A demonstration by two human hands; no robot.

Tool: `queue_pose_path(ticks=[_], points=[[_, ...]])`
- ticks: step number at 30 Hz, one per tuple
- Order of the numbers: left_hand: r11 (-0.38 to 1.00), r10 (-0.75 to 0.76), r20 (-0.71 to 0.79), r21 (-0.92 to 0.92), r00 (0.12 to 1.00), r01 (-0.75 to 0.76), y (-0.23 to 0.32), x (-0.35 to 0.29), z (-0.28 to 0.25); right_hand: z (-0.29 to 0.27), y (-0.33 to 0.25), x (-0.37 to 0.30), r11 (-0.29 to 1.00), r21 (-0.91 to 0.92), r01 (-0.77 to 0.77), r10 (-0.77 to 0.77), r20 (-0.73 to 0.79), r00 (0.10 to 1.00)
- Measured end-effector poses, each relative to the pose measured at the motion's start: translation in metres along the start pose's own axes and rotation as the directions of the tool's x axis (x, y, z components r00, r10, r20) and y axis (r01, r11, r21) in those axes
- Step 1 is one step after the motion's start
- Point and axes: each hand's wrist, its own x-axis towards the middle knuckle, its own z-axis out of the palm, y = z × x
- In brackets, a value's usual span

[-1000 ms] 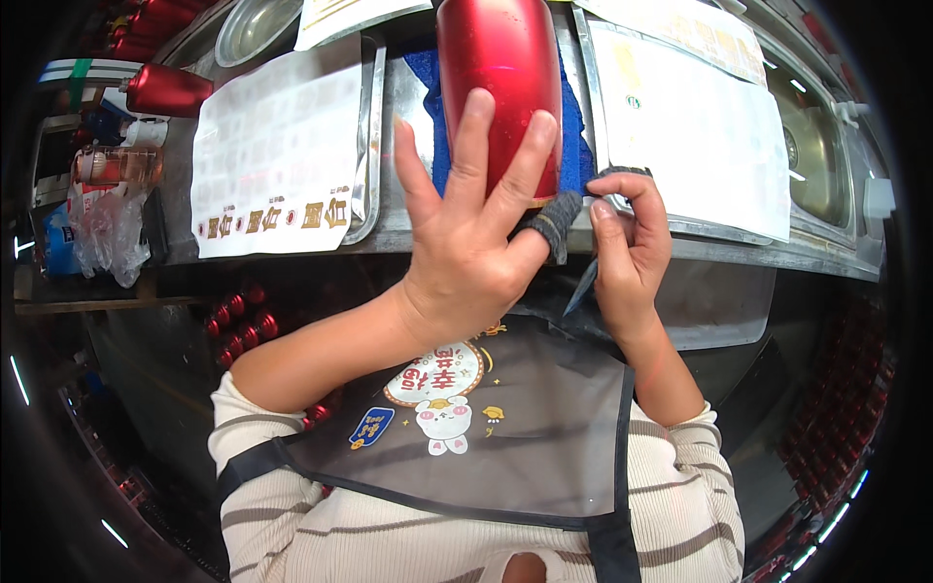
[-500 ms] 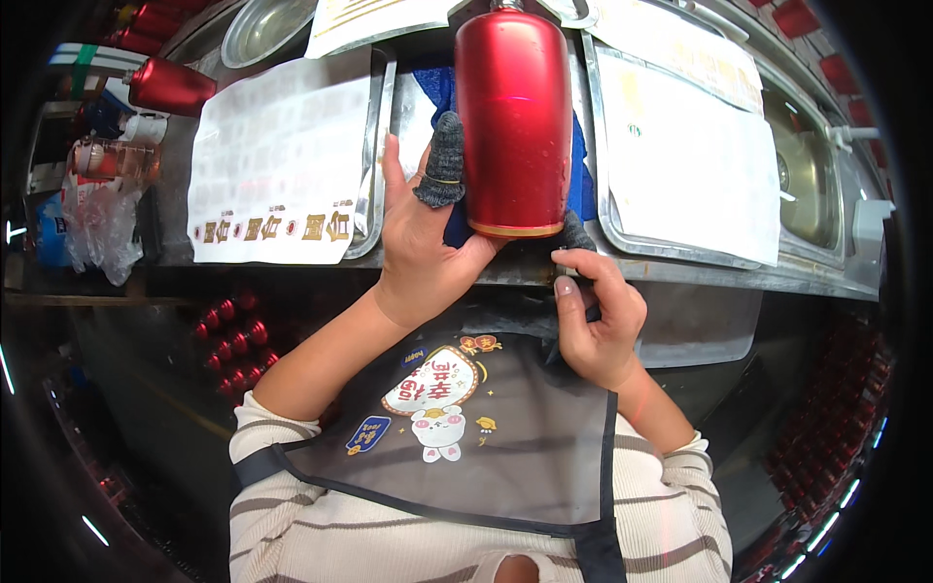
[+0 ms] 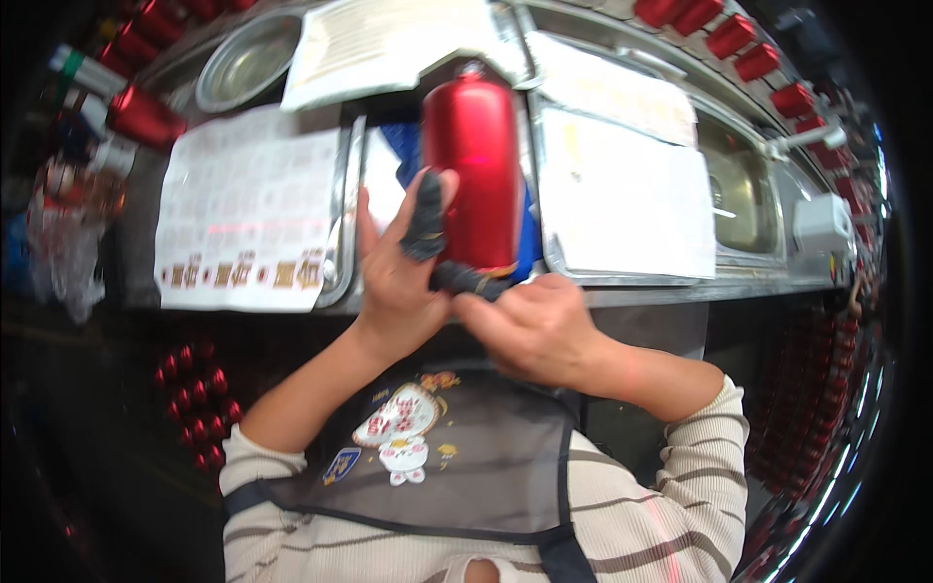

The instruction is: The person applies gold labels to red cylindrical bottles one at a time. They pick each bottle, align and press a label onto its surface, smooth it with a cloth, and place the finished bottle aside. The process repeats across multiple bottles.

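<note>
Two bare hands met low against a red metal cylinder [image 3: 473, 165] that stood upright over the steel counter [image 3: 680, 290], in front of a blue cloth [image 3: 403, 146]. The left hand [image 3: 398, 267] was spread wide beside the cylinder's lower left, its fingers parted, with dark finger covers [image 3: 425, 219] on two of them. The right hand [image 3: 535, 325] was curled narrow just under the cylinder's base, fingertips pinching one dark cover at the left hand's finger. White printed sheets [image 3: 243, 223] lay on trays to either side, a steel sink [image 3: 739, 185] sat further right, and more red cylinders [image 3: 739, 39] lined the far edge
</note>
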Motion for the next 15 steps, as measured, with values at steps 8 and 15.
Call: queue_pose_path(ticks=[8, 15], points=[[1.0, -0.009, 0.082, -0.026, 0.997, 0.011, 0.013, 0.006, -0.007, 0.014, -0.015, -0.035, 0.874, 0.352, -0.335, 0.428, -0.233, 0.873], [0.995, -0.036, 0.144, -0.084, 0.989, 0.049, 0.005, 0.005, -0.003, 0.03, -0.036, -0.043, 0.49, 0.727, -0.482, 0.775, -0.109, 0.623]])
